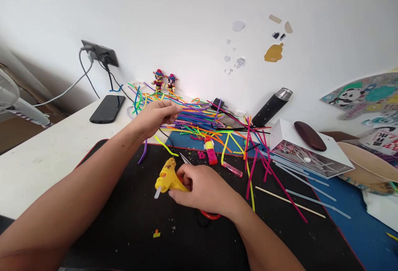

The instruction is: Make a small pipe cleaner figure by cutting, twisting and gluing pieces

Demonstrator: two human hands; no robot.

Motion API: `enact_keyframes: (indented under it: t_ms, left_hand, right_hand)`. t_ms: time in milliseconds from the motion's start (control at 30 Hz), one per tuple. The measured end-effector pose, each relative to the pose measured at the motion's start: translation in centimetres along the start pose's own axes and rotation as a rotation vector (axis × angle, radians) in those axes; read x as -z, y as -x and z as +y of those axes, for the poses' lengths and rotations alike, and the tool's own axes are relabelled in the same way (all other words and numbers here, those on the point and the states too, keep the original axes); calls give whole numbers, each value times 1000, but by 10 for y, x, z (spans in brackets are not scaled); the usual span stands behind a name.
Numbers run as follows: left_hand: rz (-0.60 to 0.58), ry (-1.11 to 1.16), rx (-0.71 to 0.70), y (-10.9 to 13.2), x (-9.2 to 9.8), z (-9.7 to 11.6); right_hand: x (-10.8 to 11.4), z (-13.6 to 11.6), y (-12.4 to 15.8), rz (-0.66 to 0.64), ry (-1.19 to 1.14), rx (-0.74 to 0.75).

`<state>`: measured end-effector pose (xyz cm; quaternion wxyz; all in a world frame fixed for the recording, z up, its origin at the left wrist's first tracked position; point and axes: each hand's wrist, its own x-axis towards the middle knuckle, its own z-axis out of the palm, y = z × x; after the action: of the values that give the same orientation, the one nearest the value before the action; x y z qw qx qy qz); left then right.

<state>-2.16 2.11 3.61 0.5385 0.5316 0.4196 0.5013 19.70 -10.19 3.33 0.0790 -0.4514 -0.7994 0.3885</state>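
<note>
My right hand (207, 188) is wrapped round the handle of a yellow hot glue gun (166, 175), which lies low over the black mat with a clear glue stick (158, 192) poking out of its back end. Scissors (185, 159) lie partly hidden under this hand; a blade and a red handle show. My left hand (160, 116) is raised before a heap of coloured pipe cleaners (195, 115), thumb and fingertips pinched together; anything between them is too small to make out. A pink and yellow pipe-cleaner figure (210, 150) stands on the mat beyond my right hand.
Two small finished dolls (158, 81) stand by the wall. A phone (107, 109) lies at left. On the right are a black thermos (272, 107), a white box (311, 148) with a brown case on it, clear glue sticks (317, 198) and a wooden stick (290, 201).
</note>
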Motion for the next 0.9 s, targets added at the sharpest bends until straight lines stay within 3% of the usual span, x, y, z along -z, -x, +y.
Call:
enact_keyframes:
  t_ms: [133,233,333,400,533,567,733,900]
  left_hand:
    - [134,136,-31,-4,4,3]
    - [156,131,-57,-4,4,3]
    - [88,15,-76,1,2,7]
    - [-62,-123,-53,7,0,12]
    - [-474,-522,-15,21,-14,19]
    - [-533,-634,-38,24,-20,18]
    - [-639,-850,-224,34,-45,0]
    - [-644,-863,-292,33,-52,-13]
  right_hand:
    - [5,16,-6,46,-509,7]
    - [11,25,-12,195,-864,52]
    - [24,31,-14,280,-1181,114]
    - [35,33,-13,323,-1312,160]
    - [49,42,-12,413,-1404,182]
    - [50,44,-12,434,-1407,185]
    - [44,46,-17,471,-1405,173]
    - [38,38,-16,412,-1382,147]
